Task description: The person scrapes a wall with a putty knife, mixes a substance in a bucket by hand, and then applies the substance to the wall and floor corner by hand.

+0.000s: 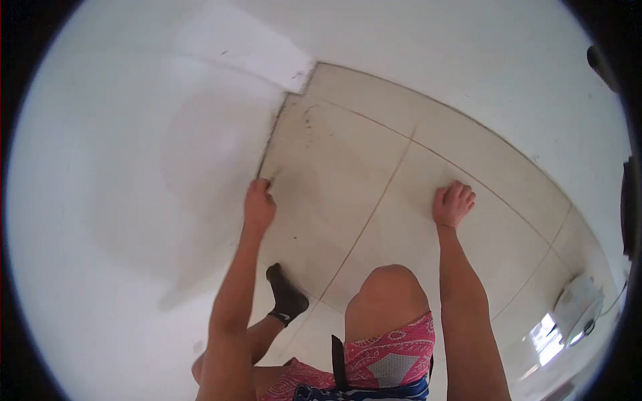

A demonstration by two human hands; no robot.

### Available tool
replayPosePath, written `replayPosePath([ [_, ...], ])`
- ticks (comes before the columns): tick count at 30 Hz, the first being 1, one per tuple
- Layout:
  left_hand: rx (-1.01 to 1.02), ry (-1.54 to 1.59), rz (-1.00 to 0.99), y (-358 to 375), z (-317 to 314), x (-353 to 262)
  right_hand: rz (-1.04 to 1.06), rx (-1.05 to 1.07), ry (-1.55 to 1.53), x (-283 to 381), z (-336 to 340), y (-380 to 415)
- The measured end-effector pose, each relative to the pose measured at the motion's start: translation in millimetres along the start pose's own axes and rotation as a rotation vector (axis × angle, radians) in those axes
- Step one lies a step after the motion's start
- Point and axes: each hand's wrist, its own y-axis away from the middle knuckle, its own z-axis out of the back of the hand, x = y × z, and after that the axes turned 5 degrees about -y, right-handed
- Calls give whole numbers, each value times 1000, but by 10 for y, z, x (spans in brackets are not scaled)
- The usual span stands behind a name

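Observation:
My left hand (259, 204) is closed around a small, thin, brownish tool (273, 178), low beside the wall on the left. Its tip points at the tiled floor (361, 167), and most of it is hidden in the fingers, so I cannot tell its kind. Dark grime marks (309, 123) show on the tiles farther along, near the wall corner. On the right, my right hand (453, 204) leans on the floor with bent, slightly parted fingers and nothing visible in it.
A white wall (154, 167) runs along the left, and another wall (481, 60) closes off the far side. My bent knee (388, 287) and black-socked foot (287, 294) are between my arms. A round, pale appliance (578, 307) with a cord stands at the right.

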Motion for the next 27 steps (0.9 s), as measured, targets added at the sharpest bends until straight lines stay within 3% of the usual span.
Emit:
replayPosePath([
  [4, -194, 193, 175, 668, -15, -343, 9, -4, 75, 6, -39, 12],
  [6, -310, 55, 205, 754, -302, -364, 56, -12, 73, -38, -62, 5],
  [8, -3, -60, 263, 873, -893, -265, 42, -38, 105, -43, -114, 1],
  [12, -128, 71, 387, 817, -783, -359, 26, -4, 145, -42, -244, 36],
  [14, -332, 66, 363, 960, -684, -332, 17, -14, 157, -72, -243, 26],
  [20, -258, 150, 463, 1604, -758, 109, -43, 5, 192, -117, -287, -4],
  [27, -224, 103, 597, 2264, -405, 859, -8, -45, 221, -66, -248, 130],
])
